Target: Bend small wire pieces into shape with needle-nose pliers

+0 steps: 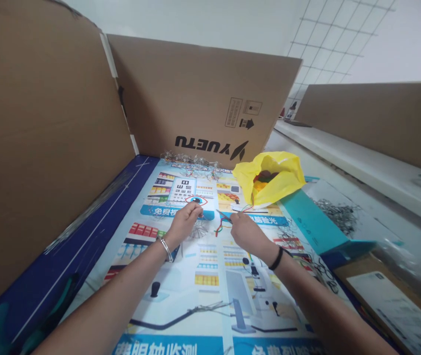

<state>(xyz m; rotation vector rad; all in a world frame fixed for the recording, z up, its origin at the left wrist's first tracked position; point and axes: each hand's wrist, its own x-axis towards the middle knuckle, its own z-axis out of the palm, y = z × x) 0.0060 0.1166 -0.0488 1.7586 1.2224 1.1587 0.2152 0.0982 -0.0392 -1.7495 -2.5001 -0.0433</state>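
Note:
My left hand (186,223) is closed in a pinch near the middle of the table, its fingertips around something too small to make out. Just below it, several thin silvery wires (198,230) lie in a loose bunch. My right hand (248,234), to the right, is closed around a dark, narrow, pointed tool (224,216) whose tip points left, toward my left hand; its handle is hidden in my fist. Red and green strands (219,228) hang or lie beside the tool, and a reddish strand (252,201) runs up to the yellow bag (288,185).
Cardboard panels (195,88) stand at the back and left. Tangled silvery wires (192,162) lie along the back. On the right are a turquoise box flap (312,217), a heap of metal bits (334,217) and a labelled carton (388,301). Teal-handled tools (60,301) lie lower left.

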